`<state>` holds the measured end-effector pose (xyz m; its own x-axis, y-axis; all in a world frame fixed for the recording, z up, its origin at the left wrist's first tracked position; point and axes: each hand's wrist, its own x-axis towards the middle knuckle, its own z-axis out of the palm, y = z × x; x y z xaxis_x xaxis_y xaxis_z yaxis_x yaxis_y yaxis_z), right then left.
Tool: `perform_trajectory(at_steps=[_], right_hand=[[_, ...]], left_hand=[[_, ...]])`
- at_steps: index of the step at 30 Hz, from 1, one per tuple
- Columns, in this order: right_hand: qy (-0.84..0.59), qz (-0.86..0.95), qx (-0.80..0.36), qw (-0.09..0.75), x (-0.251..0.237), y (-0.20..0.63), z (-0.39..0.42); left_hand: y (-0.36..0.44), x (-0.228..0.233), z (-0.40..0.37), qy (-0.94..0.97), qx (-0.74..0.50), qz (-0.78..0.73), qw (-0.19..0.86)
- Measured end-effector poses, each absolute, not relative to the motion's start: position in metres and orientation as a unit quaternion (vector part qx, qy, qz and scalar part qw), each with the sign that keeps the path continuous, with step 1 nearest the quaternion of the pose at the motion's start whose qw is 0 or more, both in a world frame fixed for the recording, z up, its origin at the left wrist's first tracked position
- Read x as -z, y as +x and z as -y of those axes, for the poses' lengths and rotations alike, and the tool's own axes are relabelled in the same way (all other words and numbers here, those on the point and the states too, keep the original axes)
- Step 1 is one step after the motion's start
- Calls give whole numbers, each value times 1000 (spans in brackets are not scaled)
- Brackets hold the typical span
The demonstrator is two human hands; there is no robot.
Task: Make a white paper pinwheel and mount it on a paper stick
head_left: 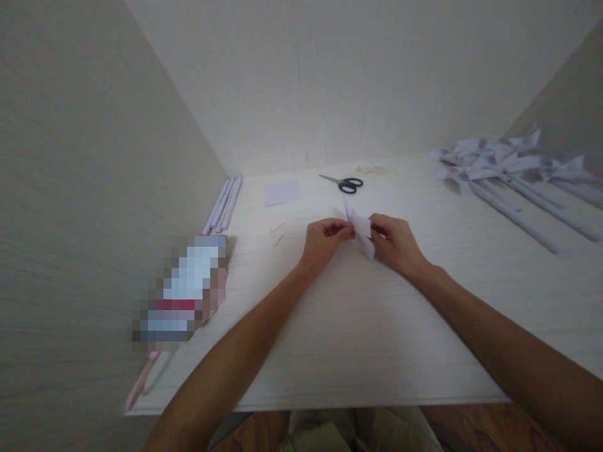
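A folded white piece of paper [362, 227] is held up between my two hands over the middle of the table. My left hand [326, 240] pinches its left side between thumb and fingers. On the paper's right side, my right hand [396, 242] is closed, its fingertips partly hidden behind the sheet. Scissors [343, 183] with black handles lie just beyond the hands, blades pointing left. Further left, a flat square of pale paper [282, 192] rests on the table.
Several paper pinwheels on rolled sticks [513, 172] lie at the right. Rolled paper sticks [223, 204] lie by the left wall, with a blurred-out object [188, 282] nearer me. Rubber-band-like strands [279, 233] lie left of my hands. Walls enclose the table [367, 351] at left, back and right.
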<state>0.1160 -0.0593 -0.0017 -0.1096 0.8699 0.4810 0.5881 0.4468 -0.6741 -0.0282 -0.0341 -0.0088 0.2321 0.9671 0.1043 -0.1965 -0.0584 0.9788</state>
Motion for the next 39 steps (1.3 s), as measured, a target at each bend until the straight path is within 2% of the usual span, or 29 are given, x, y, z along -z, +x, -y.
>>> perform_trajectory(at_steps=[4, 12, 39], right_hand=[[-507, 697, -219, 457, 5, 114, 57], [-487, 599, -313, 553, 5, 114, 54], [-487, 584, -398, 513, 9, 113, 56]], left_hand=[[-28, 9, 32, 514, -510, -362, 587], [-28, 12, 29, 500, -529, -364, 582], [-29, 10, 33, 512, -495, -358, 604]])
